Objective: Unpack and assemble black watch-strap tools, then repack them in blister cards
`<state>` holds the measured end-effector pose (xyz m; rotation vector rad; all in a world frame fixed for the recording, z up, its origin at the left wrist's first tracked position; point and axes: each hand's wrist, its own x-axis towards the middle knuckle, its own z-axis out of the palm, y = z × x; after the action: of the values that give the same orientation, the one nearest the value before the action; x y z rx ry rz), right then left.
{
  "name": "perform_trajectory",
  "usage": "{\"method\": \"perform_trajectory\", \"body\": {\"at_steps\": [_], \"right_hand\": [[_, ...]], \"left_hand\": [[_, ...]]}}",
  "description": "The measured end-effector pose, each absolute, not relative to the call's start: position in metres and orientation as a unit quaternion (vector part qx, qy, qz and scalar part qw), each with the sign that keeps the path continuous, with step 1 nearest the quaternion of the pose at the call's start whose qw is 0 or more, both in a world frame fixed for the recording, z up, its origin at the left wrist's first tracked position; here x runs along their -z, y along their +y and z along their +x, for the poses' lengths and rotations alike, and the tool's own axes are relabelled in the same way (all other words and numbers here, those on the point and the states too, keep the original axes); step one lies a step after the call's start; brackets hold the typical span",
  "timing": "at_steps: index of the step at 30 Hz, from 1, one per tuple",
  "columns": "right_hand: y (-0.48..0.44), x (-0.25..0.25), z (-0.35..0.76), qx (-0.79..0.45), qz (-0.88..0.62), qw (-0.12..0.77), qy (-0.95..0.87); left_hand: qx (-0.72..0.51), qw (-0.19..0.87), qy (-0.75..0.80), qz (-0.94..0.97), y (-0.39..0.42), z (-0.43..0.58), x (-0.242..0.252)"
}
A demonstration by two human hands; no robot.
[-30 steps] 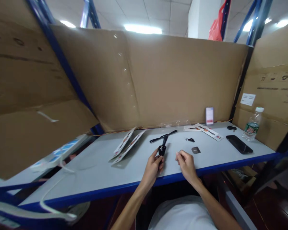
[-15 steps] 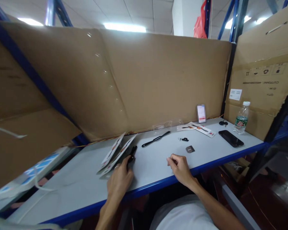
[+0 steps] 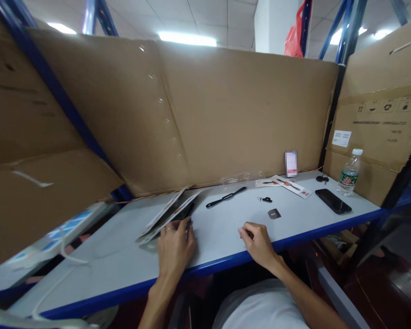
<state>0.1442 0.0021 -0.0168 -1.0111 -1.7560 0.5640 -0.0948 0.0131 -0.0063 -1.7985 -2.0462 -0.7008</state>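
The left hand (image 3: 175, 240), low and left of the frame's middle, is partly closed. Its fingers bend around a black tool (image 3: 189, 211), so it seems to have hold of it, maybe with a light pinch. The tool is right beside some white cards (image 3: 164, 217), which are tilted; what props them up is hidden. The right hand (image 3: 257, 241), low and right of middle, is curled up loosely near the table (image 3: 102, 269) edge; I can't see anything in it.

Near the middle, a long black strip (image 3: 226, 197) lies by itself, perhaps so it's easy to reach. It looks smooth and shiny, like plastic. To its right are a small black piece (image 3: 267, 199) and a flat gray plate (image 3: 274, 214) that looks like metal. The cards look thin and stiff.
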Motion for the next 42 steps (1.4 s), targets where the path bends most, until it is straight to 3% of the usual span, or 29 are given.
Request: {"method": "perform_trajectory", "body": {"at_steps": [6, 16, 19, 34, 39, 42], "right_hand": [[0.001, 0.015, 0.143, -0.237, -0.405, 0.497, -0.730], [-0.001, 0.013, 0.144, -0.264, -0.393, 0.502, -0.723], [0.000, 0.013, 0.144, -0.260, -0.392, 0.499, -0.728], [-0.001, 0.014, 0.142, -0.216, -0.389, 0.484, -0.753], [-0.003, 0.012, 0.143, -0.237, -0.386, 0.508, -0.733], [0.000, 0.007, 0.151, -0.249, -0.409, 0.533, -0.698]], "left_hand": [[0.290, 0.126, -0.614, -0.723, 0.023, -0.081, 0.010], [0.044, 0.101, -0.609, -0.786, 0.098, -0.032, -0.012], [0.028, 0.104, -0.645, -0.756, 0.129, -0.023, -0.012], [0.080, 0.029, -0.683, -0.725, 0.141, -0.013, 0.004], [0.156, -0.031, -0.683, -0.713, 0.135, -0.013, -0.012], [0.243, -0.136, -0.650, -0.707, 0.111, -0.014, -0.027]]}}
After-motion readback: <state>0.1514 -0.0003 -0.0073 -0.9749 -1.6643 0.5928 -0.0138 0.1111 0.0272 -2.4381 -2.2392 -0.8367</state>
